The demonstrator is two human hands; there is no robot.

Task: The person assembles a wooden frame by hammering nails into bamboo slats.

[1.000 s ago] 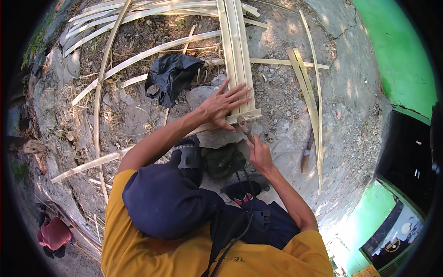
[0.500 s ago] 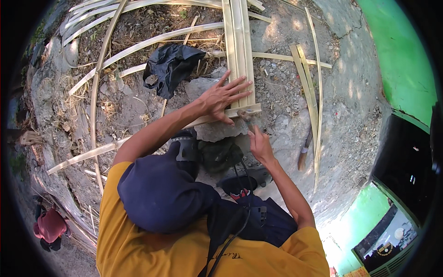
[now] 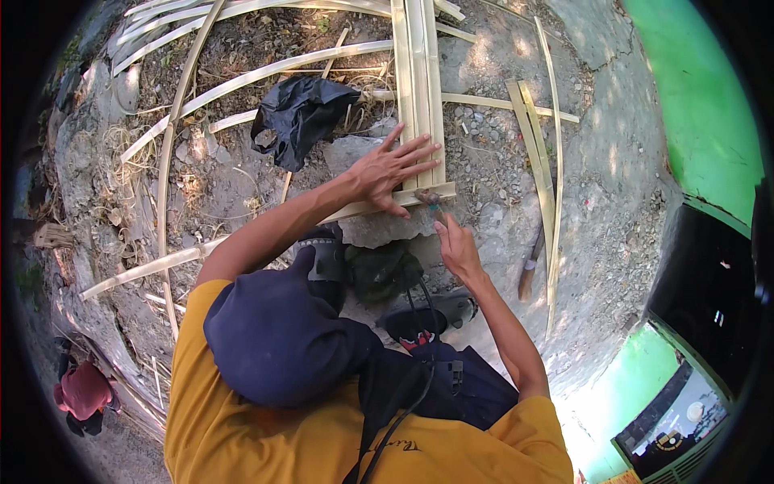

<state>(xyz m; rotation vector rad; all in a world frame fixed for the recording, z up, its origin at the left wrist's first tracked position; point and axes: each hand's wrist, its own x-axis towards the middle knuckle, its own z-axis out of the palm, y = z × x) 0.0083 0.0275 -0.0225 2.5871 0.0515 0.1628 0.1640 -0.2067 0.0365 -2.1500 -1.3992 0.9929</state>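
Observation:
My left hand (image 3: 393, 169) lies flat with fingers spread on the near end of a bundle of upright bamboo slats (image 3: 416, 89). It presses them where they cross a long slat (image 3: 266, 238) that runs to the lower left. My right hand (image 3: 458, 248) is just below, pinching a small tool (image 3: 430, 200). The tool's dark tip touches the end of the crossing slat. My cap and yellow shirt fill the lower part of the view.
A black plastic bag (image 3: 298, 113) lies on the dirt left of the slats. More bamboo strips (image 3: 542, 153) and a wooden-handled blade (image 3: 528, 273) lie to the right. A green wall (image 3: 701, 89) stands at right. A person in red (image 3: 81, 391) is at the lower left.
My right hand has moved up a little, bringing the tool's tip to the slat end. My left hand stays pressed on the slats.

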